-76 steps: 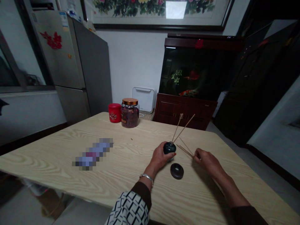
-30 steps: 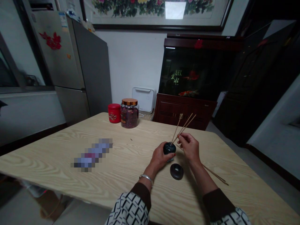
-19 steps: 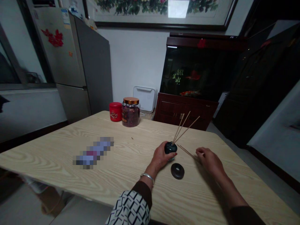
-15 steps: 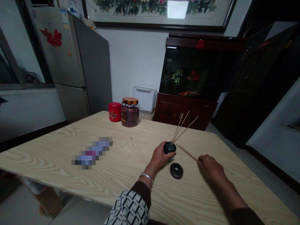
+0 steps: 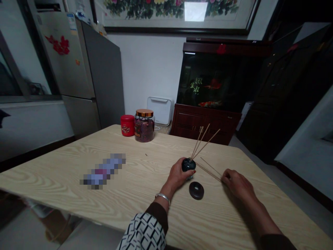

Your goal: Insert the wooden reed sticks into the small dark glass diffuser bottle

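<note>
My left hand (image 5: 180, 172) is wrapped round a small dark glass diffuser bottle (image 5: 188, 164) that stands on the table. Several thin reed sticks (image 5: 203, 143) poke up out of its neck and fan out. To the right, my right hand (image 5: 238, 184) pinches the near end of a thin reed stick (image 5: 210, 165), whose far end points toward the bottle. Just below it, more sticks (image 5: 207, 170) run from beside the bottle to the fingertips; I cannot tell whether these are gripped too. A dark ring-shaped cap (image 5: 196, 190) lies between my hands, close to the bottle.
The wooden table (image 5: 145, 201) also bears a red canister (image 5: 127, 125), a copper-lidded jar (image 5: 144, 128) and a blurred-out flat item (image 5: 102, 171). A tiny brown scrap (image 5: 146, 155) lies mid-table. Behind are a fish tank (image 5: 208, 80) and a fridge (image 5: 78, 80).
One stick at my right hand has swung apart from the others, its far end lifting away from them. My right hand has shifted slightly; my left keeps its hold on the bottle.
</note>
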`<state>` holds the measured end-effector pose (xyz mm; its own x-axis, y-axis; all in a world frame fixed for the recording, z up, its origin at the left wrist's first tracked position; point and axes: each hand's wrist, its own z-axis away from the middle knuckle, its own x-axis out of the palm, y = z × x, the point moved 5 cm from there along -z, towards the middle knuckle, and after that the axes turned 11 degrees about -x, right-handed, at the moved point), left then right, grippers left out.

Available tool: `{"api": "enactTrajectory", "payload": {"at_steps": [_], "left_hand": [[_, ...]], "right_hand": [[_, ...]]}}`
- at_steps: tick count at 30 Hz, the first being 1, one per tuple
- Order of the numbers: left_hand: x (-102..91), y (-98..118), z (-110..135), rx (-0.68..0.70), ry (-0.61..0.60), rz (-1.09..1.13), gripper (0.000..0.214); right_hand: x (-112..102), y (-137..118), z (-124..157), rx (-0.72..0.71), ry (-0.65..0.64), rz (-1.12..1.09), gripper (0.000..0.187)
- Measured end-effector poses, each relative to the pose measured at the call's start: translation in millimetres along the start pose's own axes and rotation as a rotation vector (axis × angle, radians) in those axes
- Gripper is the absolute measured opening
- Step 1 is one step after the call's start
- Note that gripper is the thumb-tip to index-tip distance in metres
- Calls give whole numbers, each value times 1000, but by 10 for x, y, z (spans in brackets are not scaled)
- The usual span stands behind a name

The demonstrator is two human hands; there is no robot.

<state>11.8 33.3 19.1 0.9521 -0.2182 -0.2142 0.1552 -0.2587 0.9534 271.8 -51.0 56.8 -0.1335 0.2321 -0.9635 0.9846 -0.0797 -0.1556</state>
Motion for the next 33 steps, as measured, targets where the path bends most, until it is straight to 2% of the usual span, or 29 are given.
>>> {"api": "enactTrajectory", "payload": {"at_steps": [2, 4, 7, 9, 12, 15, 19, 27, 33], "left_hand": [[-2, -1, -1, -5, 6, 0, 56], [-2, -8, -3, -8, 11, 1, 56], [3, -17, -5, -10, 11, 1, 56], [6, -11, -5, -9, 5, -4, 55], [2, 8, -1, -16, 5, -7, 55], [-4, 26, 6, -21, 9, -11, 56], [-6, 23, 9, -19, 15, -18, 57], [-9, -15, -7, -27, 23, -27, 60], [-4, -22, -20, -16, 26, -34, 58]], "right_hand": [[-190, 10, 8, -18, 107, -67, 14], [-437, -14, 16, -38, 278, -198, 16], [-778, -121, 55, -33, 603, -620, 22], [-890, -256, 75, -25, 774, -954, 27], [-895, -532, 45, -53, 890, -1232, 27], [-782, -770, -57, -96, 872, -1281, 26], [-620, -941, -196, -129, 820, -1269, 25], [-467, -1136, -347, -148, 715, -1204, 27], [-220, -1193, -430, -121, 574, -1080, 32]]}}
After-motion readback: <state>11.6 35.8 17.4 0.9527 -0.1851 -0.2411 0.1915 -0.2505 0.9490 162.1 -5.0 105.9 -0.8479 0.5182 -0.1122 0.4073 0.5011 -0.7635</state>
